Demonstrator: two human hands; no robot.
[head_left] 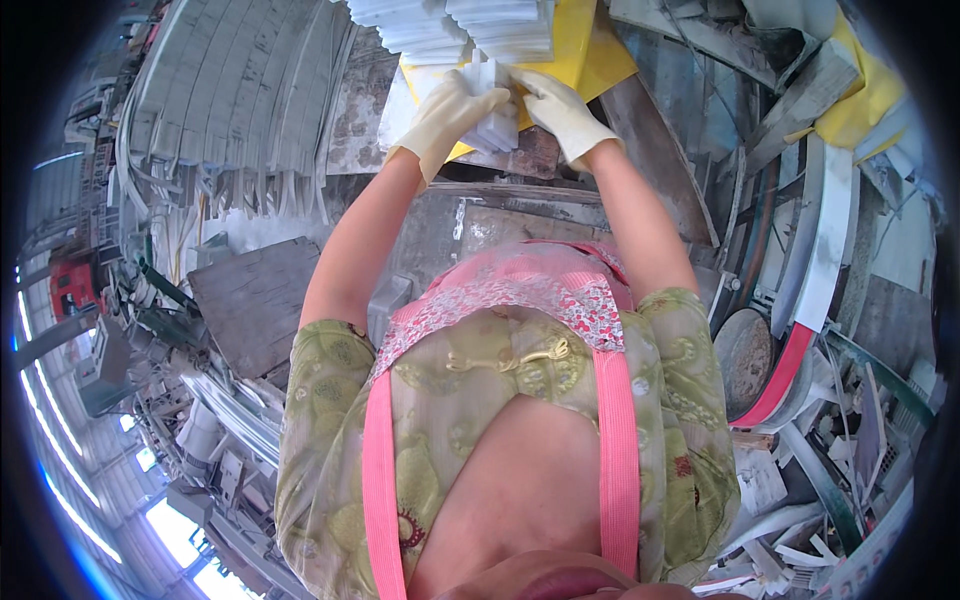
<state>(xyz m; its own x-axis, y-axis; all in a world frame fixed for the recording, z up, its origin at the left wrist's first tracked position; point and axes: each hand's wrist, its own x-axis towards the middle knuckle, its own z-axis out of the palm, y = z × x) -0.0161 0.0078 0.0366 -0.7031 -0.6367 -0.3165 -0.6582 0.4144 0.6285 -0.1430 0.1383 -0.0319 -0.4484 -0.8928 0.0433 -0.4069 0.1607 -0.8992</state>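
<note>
In the upper middle of the frame, past my pink apron point(520, 290), my gloved left hand point(445, 115) and right hand point(562, 112) both clamp a small stack of white tiles point(495, 110) between them; more white stacks point(455, 25) lie just beyond on yellow sheeting point(580, 45).

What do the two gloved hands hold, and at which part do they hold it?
Both the left hand and the right hand grip a small stack of white flat pieces, one at each end.
</note>
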